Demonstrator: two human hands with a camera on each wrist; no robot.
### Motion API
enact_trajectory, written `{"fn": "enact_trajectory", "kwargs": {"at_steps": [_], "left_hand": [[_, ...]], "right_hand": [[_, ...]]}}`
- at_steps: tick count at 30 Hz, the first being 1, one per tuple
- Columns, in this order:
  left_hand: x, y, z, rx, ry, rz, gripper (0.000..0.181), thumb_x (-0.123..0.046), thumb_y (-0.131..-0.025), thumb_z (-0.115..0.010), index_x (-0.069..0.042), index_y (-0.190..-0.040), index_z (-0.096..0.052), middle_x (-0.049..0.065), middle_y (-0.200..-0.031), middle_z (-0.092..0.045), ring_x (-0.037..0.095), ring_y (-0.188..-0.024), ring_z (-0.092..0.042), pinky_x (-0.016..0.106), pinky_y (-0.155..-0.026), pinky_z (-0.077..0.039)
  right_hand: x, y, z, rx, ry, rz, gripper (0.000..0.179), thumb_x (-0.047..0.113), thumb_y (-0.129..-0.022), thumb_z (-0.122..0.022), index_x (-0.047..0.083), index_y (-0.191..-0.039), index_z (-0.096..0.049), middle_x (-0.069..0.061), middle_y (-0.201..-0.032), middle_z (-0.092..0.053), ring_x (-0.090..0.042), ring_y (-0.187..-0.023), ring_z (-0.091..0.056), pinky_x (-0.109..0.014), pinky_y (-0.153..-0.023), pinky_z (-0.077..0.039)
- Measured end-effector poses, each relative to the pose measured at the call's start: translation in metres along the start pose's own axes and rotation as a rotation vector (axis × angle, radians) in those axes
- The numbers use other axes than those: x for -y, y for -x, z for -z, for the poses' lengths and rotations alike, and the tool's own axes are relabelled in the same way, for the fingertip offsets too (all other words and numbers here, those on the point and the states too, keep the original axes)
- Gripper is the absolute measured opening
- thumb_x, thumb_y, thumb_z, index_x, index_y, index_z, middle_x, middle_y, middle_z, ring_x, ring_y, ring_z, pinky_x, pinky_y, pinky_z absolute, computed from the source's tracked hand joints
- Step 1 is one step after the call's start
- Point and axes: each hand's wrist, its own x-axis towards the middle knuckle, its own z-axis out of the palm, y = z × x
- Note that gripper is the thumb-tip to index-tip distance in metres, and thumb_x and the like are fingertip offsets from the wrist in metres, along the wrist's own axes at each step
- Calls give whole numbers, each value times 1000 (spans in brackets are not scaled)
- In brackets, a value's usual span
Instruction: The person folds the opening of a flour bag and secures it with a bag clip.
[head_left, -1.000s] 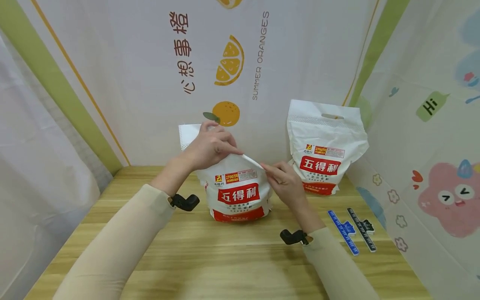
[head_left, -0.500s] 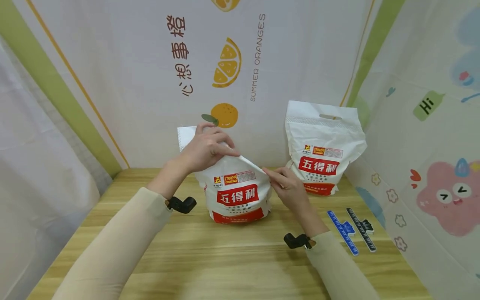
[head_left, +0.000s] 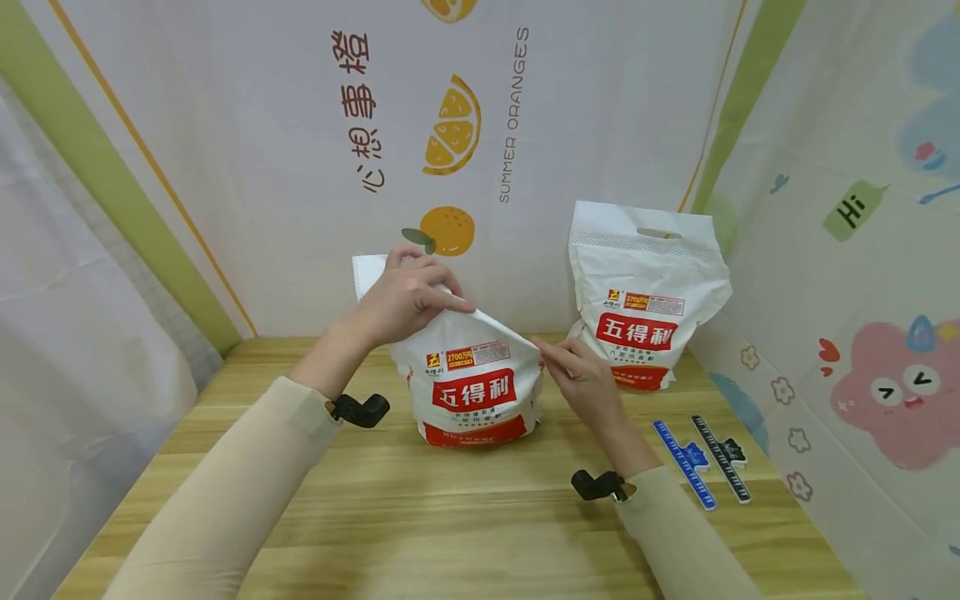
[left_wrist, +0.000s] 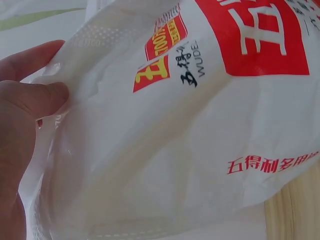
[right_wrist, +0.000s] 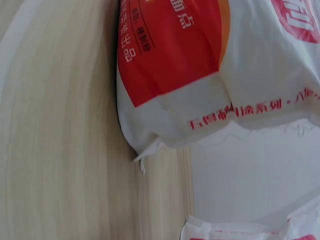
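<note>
A white flour bag (head_left: 480,387) with red printed panels stands upright on the table, its top folded down. My left hand (head_left: 411,302) pinches the left part of the folded top edge. In the left wrist view, the thumb (left_wrist: 52,97) presses the bag's edge against the fingers. At the right end of that slanting fold, my right hand (head_left: 583,379) pinches the edge with its fingertips. The right wrist view has the bag's lower side and bottom corner (right_wrist: 165,120), but no hand. A white flap (head_left: 366,271) sticks up behind my left hand.
A second flour bag (head_left: 637,333) with a handle hole stands at the back right. A blue bag clip (head_left: 685,464) and a black bag clip (head_left: 720,458) lie on the wooden table (head_left: 420,533) at right. A printed curtain (head_left: 285,167) hangs behind.
My right fingertips have slid right and slightly down along the fold, and a longer stretch of edge shows between my hands. My left hand keeps its pinch.
</note>
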Motion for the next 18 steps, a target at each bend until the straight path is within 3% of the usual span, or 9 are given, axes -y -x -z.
{"fn": "enact_trajectory", "kwargs": {"at_steps": [7, 10, 14, 18], "left_hand": [[0, -1, 1, -5, 37, 6, 26, 0, -92, -85, -20, -108, -90, 7, -107, -79, 33, -115, -70, 63, -115, -33], [0, -2, 1, -2, 34, 9, 25, 0, -94, -84, -19, -110, -89, 6, -107, -79, 33, -115, -70, 64, -115, -33], [-4, -6, 1, 19, 23, 28, 24, -6, -95, -84, -19, -115, -87, 4, -109, -80, 32, -117, -69, 66, -117, -33], [-12, -15, 0, 57, -18, 46, 24, -18, -93, -89, -19, -117, -86, 3, -112, -81, 30, -121, -69, 66, -122, -30]], "right_hand": [[-1, 1, 2, -4, -34, -5, 38, -3, -97, -79, 14, -130, -82, -7, -90, -67, -15, -78, -53, -20, -60, -52], [0, 1, 2, 8, -56, -39, 35, 0, -98, -79, 13, -130, -82, -6, -93, -70, -16, -81, -57, -23, -65, -58], [2, -2, 1, 17, -96, -93, 34, 6, -98, -82, 14, -130, -82, -5, -103, -75, -18, -92, -68, -36, -78, -68], [8, -13, -1, 11, -159, -88, 33, 10, -98, -84, 10, -131, -81, -9, -111, -77, -25, -101, -72, -49, -82, -68]]}}
